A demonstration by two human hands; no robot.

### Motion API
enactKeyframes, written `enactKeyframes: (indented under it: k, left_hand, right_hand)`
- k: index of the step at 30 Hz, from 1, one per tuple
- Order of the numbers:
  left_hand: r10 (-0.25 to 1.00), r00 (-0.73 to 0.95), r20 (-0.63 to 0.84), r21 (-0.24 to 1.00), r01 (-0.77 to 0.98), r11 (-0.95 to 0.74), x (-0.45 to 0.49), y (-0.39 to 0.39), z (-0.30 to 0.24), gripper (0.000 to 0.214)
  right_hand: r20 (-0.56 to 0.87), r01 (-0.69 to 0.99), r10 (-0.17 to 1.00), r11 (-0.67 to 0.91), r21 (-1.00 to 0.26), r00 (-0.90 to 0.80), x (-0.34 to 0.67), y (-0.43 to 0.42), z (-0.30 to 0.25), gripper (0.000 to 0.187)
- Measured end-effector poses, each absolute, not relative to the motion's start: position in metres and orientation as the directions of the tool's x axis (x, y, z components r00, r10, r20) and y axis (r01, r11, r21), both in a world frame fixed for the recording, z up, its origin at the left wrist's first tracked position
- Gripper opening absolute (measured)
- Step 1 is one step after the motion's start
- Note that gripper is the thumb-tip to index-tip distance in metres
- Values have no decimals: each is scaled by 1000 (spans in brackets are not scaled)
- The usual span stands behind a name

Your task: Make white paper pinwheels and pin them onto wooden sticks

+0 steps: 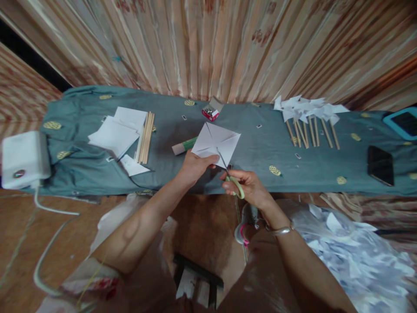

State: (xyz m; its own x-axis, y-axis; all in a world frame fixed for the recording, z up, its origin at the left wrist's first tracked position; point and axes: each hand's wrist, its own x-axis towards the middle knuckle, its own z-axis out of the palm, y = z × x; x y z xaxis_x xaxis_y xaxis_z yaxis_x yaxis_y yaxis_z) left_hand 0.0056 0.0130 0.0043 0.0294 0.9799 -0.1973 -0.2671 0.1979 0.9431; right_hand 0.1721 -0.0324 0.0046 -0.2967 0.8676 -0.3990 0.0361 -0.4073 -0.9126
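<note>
My left hand [197,165] pinches the lower left side of a square white sheet of paper [216,139], thumb on top. Slits run inward from its corners. My right hand [246,184] has its fingers in the handles of yellow-green scissors [239,189], whose blades reach over the paper's lower corner toward the centre. Partly under the paper lies a glue stick [180,148] with a green and white body. Just behind the paper stands a small red box [210,114] with its flap up and shiny metal pieces inside.
On the green cloth [260,152], paper squares [119,130] and wooden sticks [146,137] lie left. Paper pinwheels [306,108] on sticks lie right, near a dark phone [380,165] and a blue-edged device [404,122]. A white box [24,158] with a cable is far left. A plastic bag [358,256] of paper pieces sits lower right.
</note>
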Motion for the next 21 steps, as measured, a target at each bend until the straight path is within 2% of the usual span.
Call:
enactKeyframes:
  k: [21]
  left_hand:
    - [974, 5, -228, 945, -241, 222, 8, 12, 9, 26]
  right_hand:
    - [-380, 42, 868, -388, -921, -319, 170, -32, 9, 46]
